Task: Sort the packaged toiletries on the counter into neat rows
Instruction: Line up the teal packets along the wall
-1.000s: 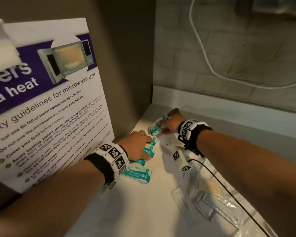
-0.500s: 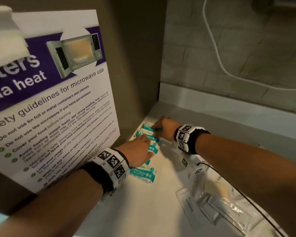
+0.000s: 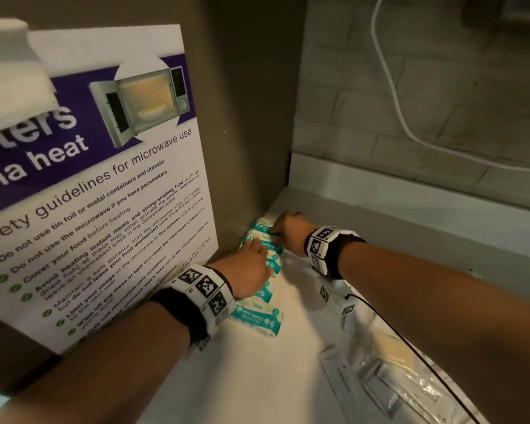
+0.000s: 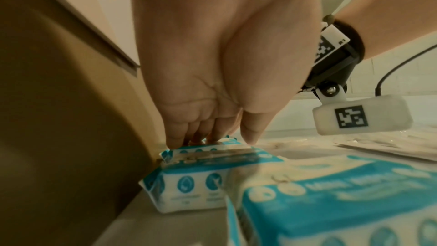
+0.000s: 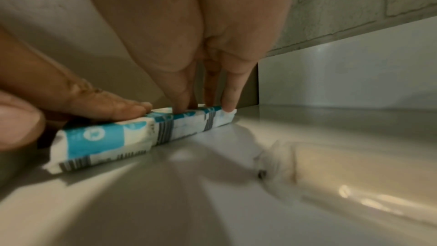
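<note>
Several teal-and-white mini wipes packs lie in a row along the left wall on the white counter. My left hand lies flat over the middle packs, with straight fingers touching a pack's top edge. My right hand reaches to the far end of the row by the corner. Its straight fingertips press down on the farthest pack, which lies flat on the counter. Fingers of my left hand rest on the neighbouring pack.
Clear sachets of toothpaste and conditioner lie in a loose pile at the lower right. A microwave safety poster leans on the left wall. A white cable hangs on the brick back wall above the backsplash.
My right hand carried a wipes pack left to the far end of the row and now presses it down flat. My left hand slid farther along the row.
</note>
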The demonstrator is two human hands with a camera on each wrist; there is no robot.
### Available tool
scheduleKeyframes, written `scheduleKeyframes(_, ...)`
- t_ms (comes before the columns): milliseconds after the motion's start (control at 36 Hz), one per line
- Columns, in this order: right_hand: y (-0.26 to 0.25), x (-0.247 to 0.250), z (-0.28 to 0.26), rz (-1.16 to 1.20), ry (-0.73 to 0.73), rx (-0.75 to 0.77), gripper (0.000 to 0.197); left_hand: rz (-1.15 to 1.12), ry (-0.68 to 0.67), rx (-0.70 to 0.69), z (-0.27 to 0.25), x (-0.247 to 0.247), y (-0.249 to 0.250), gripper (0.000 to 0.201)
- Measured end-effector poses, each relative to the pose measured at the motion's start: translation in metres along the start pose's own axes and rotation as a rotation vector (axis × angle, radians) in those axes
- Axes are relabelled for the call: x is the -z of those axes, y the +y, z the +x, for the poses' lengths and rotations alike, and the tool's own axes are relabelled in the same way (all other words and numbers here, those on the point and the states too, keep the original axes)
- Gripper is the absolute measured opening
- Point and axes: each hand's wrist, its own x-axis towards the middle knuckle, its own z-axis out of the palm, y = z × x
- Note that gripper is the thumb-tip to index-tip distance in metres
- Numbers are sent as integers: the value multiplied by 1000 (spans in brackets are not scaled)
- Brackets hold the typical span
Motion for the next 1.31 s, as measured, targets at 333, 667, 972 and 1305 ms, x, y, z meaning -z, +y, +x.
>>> scheduleKeyframes(333, -17, 17, -35, 61, -54, 33, 52, -408, 200, 31, -31, 7, -1, 63)
scheduleKeyframes(667, -36, 1, -87, -12, -96, 278, 49, -370, 260, -128, -90, -26, 36, 30)
scheduleKeyframes(972, -48, -8, -87, -315, -186, 310, 41, -337, 211, 13, -91, -41, 38, 48)
scheduleKeyframes(1305, -50, -7, -72, -296, -283, 233, 53, -346, 152, 83, -81, -40, 11, 51)
